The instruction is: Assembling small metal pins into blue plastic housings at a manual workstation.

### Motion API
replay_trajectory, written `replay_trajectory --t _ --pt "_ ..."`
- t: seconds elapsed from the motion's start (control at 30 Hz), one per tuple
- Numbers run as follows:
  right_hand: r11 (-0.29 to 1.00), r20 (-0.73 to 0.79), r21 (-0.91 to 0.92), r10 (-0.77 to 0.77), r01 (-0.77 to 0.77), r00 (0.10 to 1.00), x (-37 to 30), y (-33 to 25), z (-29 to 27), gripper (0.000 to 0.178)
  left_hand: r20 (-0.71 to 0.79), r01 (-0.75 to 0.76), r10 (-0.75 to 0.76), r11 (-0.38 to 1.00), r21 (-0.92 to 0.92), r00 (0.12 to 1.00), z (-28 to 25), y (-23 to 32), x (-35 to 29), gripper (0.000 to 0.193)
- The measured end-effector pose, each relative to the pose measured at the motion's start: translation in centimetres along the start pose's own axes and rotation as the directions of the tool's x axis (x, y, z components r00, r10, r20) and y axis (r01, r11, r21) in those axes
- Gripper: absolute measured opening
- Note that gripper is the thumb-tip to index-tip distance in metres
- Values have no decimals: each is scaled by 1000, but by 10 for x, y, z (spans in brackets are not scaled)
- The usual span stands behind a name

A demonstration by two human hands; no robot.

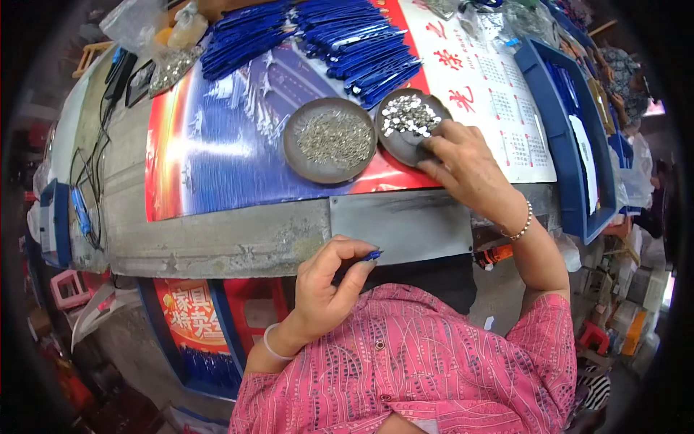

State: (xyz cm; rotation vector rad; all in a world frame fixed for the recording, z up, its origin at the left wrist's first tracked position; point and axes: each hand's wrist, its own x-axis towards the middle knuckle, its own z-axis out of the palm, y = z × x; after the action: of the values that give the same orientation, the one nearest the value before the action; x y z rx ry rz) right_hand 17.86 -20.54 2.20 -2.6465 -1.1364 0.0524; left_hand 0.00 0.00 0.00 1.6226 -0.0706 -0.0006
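Note:
My left hand (329, 286) is closed in front of my body, below the table edge. Pinched between thumb and forefinger is a slim blue piece (372, 255) with a dark tip; the rest of it is hidden in the hand. My right hand (463, 163) reaches to a round dark dish (397, 148) of small shiny silver discs (408, 114). Its thumb and fingertips come together over the near right side of that dish, and whatever they hold is hidden. Beside it, on the left, a second round dish (293, 155) holds many tiny metal parts (332, 137).
Piles of long thin blue pieces (361, 54) lie on the printed poster sheet (217, 155) behind the dishes. A deep blue tray (535, 87) stands at the right. Another blue crate (170, 340) sits below the table at left. Cables (87, 155) and clear bags (177, 69) lie at far left.

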Motion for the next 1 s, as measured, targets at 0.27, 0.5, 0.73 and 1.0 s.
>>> replay_trajectory --t 0.27,0.5,0.73,1.0 --pt "980 -81 140 -134 145 988 -7 10 6 14 -92 93 -99 993 -72 991 9 4 2 14" --pt "942 -67 323 -75 93 995 -25 -27 -11 12 -193 106 -152 968 -229 969 16 9 0 13" --pt "493 -45 869 26 27 999 -52 -53 -9 14 -143 150 -274 814 -562 951 31 6 16 17" --pt "471 -108 882 142 29 984 -63 -70 10 12 -58 158 -243 775 -612 968 43 -1 14 26"
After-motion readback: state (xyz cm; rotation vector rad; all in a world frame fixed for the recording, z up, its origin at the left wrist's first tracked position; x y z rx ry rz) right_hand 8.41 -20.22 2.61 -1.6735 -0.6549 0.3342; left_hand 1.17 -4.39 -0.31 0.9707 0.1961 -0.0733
